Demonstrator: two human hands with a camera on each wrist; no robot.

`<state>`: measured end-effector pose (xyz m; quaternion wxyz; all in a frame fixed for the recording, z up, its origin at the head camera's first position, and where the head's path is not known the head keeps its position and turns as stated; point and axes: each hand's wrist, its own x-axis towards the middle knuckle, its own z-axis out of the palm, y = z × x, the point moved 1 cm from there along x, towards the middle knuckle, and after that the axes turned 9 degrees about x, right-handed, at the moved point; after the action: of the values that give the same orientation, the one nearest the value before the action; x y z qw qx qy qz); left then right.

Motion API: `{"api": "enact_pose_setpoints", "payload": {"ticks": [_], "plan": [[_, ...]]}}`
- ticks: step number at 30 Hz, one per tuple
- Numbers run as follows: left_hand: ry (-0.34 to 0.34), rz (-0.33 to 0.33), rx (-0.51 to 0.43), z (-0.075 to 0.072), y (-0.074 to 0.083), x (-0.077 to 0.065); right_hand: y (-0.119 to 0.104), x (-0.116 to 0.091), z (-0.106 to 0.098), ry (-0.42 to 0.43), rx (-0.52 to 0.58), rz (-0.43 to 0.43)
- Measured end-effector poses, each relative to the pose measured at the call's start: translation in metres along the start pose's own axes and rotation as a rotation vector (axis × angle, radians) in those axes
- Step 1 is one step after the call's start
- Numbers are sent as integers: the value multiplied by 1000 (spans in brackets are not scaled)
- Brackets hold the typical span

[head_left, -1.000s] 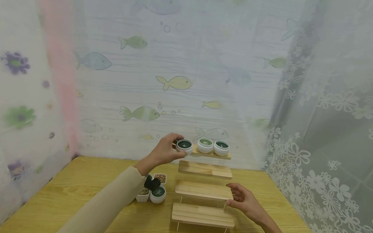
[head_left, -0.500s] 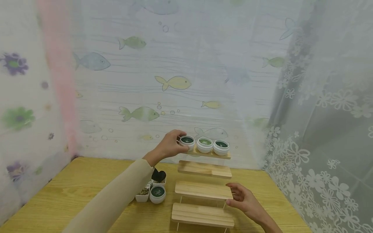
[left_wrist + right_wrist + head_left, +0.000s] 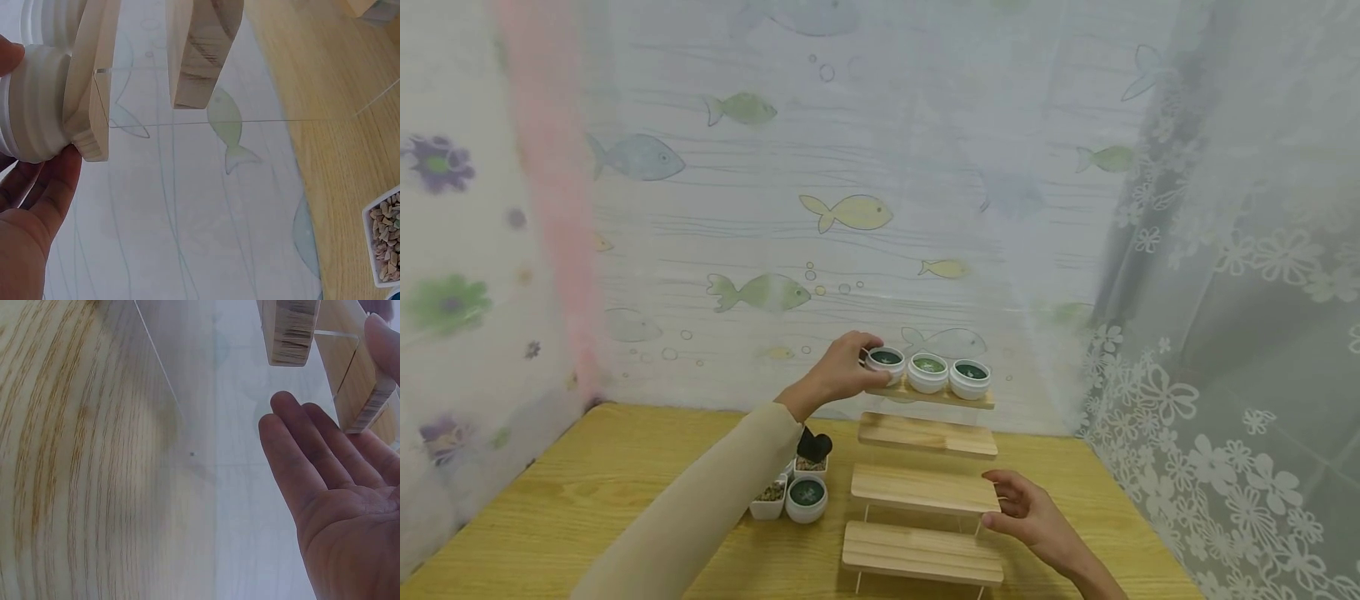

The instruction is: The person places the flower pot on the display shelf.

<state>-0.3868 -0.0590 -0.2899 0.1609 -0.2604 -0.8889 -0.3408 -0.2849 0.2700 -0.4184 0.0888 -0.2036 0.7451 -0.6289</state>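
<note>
At the left end of the top shelf (image 3: 925, 395), my left hand (image 3: 838, 371) holds a small white round pot (image 3: 885, 364) with a dark green top. In the left wrist view the pot (image 3: 37, 106) sits against the shelf board, a thumb on one side and fingers curled at the other. Two similar pots stand beside it, a light green-topped pot (image 3: 928, 373) in the middle and a dark green-topped pot (image 3: 970, 380) on the right. My right hand (image 3: 1033, 521) is at the right end of the third shelf (image 3: 925, 490), its fingers nearly straight in the right wrist view.
The stepped wooden rack also has a second shelf (image 3: 927, 436) and a lowest shelf (image 3: 921, 553). Left of it on the table (image 3: 647, 467) stand a round dark green-topped pot (image 3: 807, 497), a square pot of pebbles (image 3: 768, 498) and a pot with a black heart-shaped piece (image 3: 814, 446).
My left hand has moved the pot slightly right and back onto the left end of the top shelf, beside the other two. My right hand stays where it was.
</note>
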Motion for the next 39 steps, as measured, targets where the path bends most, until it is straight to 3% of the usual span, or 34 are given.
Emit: {"api": "enact_pose_setpoints", "payload": {"ticks": [11, 17, 22, 29, 33, 39], "plan": [[-4, -2, -9, 0, -2, 0, 1, 2, -1, 20, -37, 23], [4, 2, -19, -1, -4, -10, 2, 3, 0, 29, -49, 29], [27, 7, 9, -6, -7, -29, 2, 3, 1, 20, -38, 30], [55, 50, 29, -18, -12, -69, 0, 1, 0, 15, -30, 30], [44, 92, 43, -16, -16, -90, 0, -2, -2, 25, -32, 36], [26, 78, 77, -11, -17, -122, -1, -2, 0, 13, -27, 29]]}}
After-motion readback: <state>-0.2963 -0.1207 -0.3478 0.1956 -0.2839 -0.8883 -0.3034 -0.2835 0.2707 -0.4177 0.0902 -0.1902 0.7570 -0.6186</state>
